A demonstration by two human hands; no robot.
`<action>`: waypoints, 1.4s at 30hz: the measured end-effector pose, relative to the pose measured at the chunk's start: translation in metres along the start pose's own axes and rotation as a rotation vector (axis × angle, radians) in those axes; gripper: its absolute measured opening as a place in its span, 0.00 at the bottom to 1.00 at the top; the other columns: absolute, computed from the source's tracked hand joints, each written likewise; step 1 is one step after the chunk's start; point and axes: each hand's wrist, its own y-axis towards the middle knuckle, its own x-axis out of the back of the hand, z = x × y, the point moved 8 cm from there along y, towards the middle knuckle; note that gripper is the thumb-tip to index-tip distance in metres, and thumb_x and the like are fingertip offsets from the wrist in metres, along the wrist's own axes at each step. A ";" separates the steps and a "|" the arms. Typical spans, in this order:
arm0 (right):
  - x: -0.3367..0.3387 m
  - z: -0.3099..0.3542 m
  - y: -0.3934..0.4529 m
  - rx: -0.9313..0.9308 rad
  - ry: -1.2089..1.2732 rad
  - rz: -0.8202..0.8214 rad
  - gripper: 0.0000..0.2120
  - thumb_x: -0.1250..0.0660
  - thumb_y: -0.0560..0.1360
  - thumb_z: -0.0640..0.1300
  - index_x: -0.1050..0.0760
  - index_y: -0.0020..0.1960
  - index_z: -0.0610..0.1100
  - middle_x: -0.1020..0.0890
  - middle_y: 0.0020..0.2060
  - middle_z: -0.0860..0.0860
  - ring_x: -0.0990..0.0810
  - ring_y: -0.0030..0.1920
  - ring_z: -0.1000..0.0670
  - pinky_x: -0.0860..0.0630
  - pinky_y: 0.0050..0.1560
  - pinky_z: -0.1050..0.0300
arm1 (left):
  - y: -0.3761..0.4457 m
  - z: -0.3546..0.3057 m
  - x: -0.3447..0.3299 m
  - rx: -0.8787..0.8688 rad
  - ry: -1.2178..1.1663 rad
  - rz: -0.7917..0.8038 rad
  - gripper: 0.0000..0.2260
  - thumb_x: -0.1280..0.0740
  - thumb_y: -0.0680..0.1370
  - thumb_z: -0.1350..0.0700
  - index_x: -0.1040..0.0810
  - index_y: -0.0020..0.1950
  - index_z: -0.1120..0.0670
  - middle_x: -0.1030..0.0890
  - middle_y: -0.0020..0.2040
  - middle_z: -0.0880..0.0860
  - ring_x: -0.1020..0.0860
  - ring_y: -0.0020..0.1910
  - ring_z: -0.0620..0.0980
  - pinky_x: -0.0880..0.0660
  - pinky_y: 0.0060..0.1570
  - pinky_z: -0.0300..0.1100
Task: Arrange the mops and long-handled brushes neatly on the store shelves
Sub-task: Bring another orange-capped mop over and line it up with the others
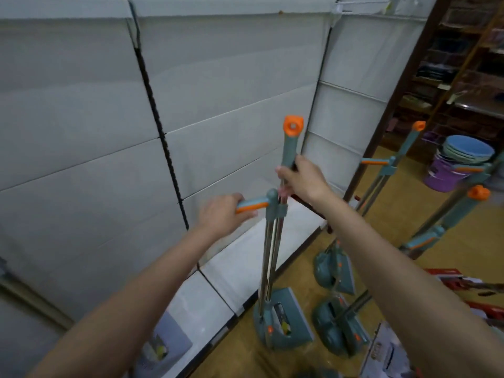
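I hold a teal mop [270, 257] with an orange cap upright, its flat head on the floor just in front of the low white shelf [245, 257]. My right hand [302, 181] grips the upper pole below the orange cap. My left hand [221, 216] is wrapped around the mop's teal-and-orange side lever. Two more mops of the same kind stand to the right: one [381, 186] leans by the shelf's end, another [425, 236] slants across the floor with its head near mine.
White shelf back panels [95, 118] fill the left and centre. A stack of blue and purple buckets [458, 162] sits at the right. Red boxes [469, 285] and printed cardboard [387, 353] lie on the wooden floor at lower right. Dark shelving stands behind.
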 end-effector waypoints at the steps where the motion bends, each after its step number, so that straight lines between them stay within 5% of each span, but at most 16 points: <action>1: -0.005 0.021 0.002 0.041 0.041 0.029 0.06 0.36 0.77 0.42 0.32 0.47 0.40 0.22 0.35 0.46 0.18 0.35 0.39 0.20 0.47 0.38 | -0.005 0.005 0.022 -0.001 0.016 -0.064 0.19 0.36 0.73 0.39 0.24 0.53 0.52 0.20 0.43 0.55 0.21 0.48 0.57 0.28 0.44 0.46; 7: -0.065 0.126 -0.002 0.264 0.015 0.177 0.05 0.37 0.76 0.42 0.31 0.45 0.41 0.20 0.38 0.44 0.17 0.30 0.43 0.17 0.39 0.43 | -0.054 0.063 0.105 0.030 0.063 -0.318 0.18 0.39 0.74 0.38 0.24 0.51 0.52 0.21 0.39 0.54 0.21 0.43 0.57 0.34 0.37 0.42; 17: -0.203 0.180 -0.010 0.467 -0.137 0.338 0.09 0.41 0.76 0.45 0.31 0.48 0.38 0.16 0.36 0.41 0.17 0.26 0.47 0.18 0.38 0.46 | -0.118 0.179 0.134 0.285 0.153 -0.397 0.19 0.41 0.74 0.37 0.25 0.52 0.51 0.19 0.43 0.54 0.21 0.45 0.57 0.34 0.37 0.43; 27: -0.287 0.171 0.004 0.418 -0.056 0.453 0.06 0.40 0.78 0.44 0.32 0.50 0.41 0.17 0.39 0.39 0.17 0.28 0.47 0.17 0.36 0.49 | -0.120 0.251 0.124 0.402 0.231 -0.323 0.19 0.42 0.76 0.39 0.28 0.55 0.53 0.20 0.49 0.55 0.22 0.48 0.57 0.32 0.39 0.45; 42: -0.330 0.183 0.026 0.423 -0.096 0.464 0.09 0.39 0.78 0.47 0.32 0.49 0.41 0.19 0.32 0.44 0.19 0.24 0.53 0.18 0.31 0.58 | -0.094 0.293 0.131 0.420 0.295 -0.234 0.18 0.43 0.78 0.44 0.29 0.59 0.56 0.23 0.50 0.55 0.26 0.46 0.52 0.31 0.45 0.45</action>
